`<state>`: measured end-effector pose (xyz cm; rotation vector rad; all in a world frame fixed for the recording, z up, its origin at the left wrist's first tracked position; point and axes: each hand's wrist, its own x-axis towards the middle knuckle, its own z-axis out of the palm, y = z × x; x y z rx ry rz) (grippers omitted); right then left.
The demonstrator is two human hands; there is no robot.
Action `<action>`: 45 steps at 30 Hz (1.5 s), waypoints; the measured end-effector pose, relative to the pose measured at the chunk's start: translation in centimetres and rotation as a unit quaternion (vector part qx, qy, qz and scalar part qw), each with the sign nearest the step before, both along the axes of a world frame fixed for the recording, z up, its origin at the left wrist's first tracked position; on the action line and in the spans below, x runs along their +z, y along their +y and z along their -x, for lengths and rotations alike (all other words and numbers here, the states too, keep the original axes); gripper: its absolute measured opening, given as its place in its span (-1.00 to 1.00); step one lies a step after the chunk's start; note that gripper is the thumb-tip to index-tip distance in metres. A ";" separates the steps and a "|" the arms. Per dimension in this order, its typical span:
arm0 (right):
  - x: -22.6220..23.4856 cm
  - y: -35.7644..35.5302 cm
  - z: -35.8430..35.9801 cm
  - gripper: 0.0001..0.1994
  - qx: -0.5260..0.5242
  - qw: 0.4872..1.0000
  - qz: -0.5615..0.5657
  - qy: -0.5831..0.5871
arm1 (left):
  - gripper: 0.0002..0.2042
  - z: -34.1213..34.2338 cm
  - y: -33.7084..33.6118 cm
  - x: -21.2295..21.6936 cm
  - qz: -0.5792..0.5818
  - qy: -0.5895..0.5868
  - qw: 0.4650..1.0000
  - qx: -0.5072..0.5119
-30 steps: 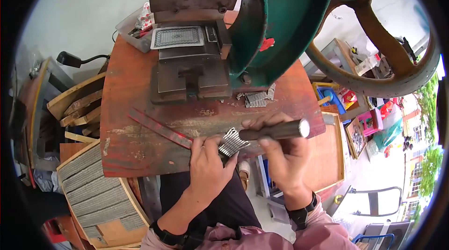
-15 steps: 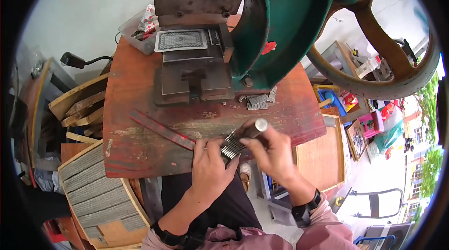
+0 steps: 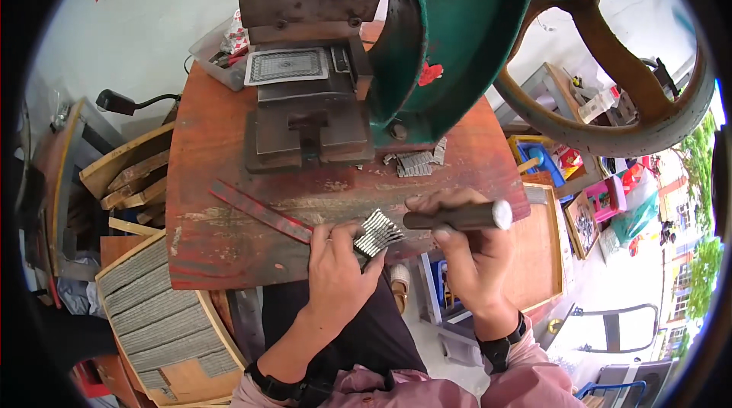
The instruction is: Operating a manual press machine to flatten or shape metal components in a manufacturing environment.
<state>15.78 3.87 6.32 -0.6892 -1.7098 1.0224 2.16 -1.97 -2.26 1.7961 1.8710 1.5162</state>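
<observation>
Near the front edge of the wooden table [image 3: 200, 133], my left hand [image 3: 334, 274] grips a small block of shiny, ribbed metal pieces [image 3: 377, 234] between thumb and fingers. My right hand [image 3: 474, 267] is closed around a dark round metal rod [image 3: 461, 217] with a bright flat end pointing right. The rod's other end is a short distance from the ribbed pieces, not touching them. A worn red metal strip [image 3: 259, 210] lies on the table, its near end at my left fingers. Small grey ribbed pieces [image 3: 415, 164] lie beyond, by the press.
A green press [image 3: 465, 49] with a large handwheel [image 3: 595, 130] stands at the table's far side. A patterned card [image 3: 286, 66] rests on its bed. Left of my legs is a wooden tray [image 3: 187, 368] with rows of grey pieces; another wooden tray [image 3: 522, 259] is at right.
My right hand has moved right, away from the ribbed pieces, and the rod has swung so its bright end points right. My left hand keeps its grip. The view has shifted slightly.
</observation>
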 end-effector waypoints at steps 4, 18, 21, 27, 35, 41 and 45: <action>-3.2 -0.2 -0.3 -0.77 -0.005 0.974 0.020 -0.226 | -0.55 -0.2 0.0 0.4 0.010 -0.003 1.000 -0.013; -1.3 -0.6 2.8 -0.76 0.057 0.986 0.010 -0.154 | -0.04 0.0 0.1 -1.2 -0.059 0.022 0.998 0.006; -1.0 -0.3 2.8 -0.81 0.061 0.995 0.005 -0.076 | -0.01 -0.1 0.2 -1.4 -0.073 -0.013 0.997 -0.010; -2.4 -0.2 2.8 -0.86 0.053 0.980 0.074 -0.179 | 0.02 -0.2 0.4 -1.7 -0.108 0.008 0.994 0.008; -3.1 -0.3 3.5 -0.80 0.052 0.987 0.027 -0.151 | 0.02 -0.3 0.5 -2.1 -0.088 0.002 0.996 -0.003; -2.6 0.2 -0.3 -0.76 -0.044 0.999 -0.005 -0.025 | -0.04 -0.4 -0.1 -1.0 -0.016 -0.006 1.000 -0.001; -4.3 0.6 -5.5 -0.83 -0.245 0.955 0.032 0.166 | -0.19 -0.2 -0.3 0.2 0.055 0.000 0.998 0.007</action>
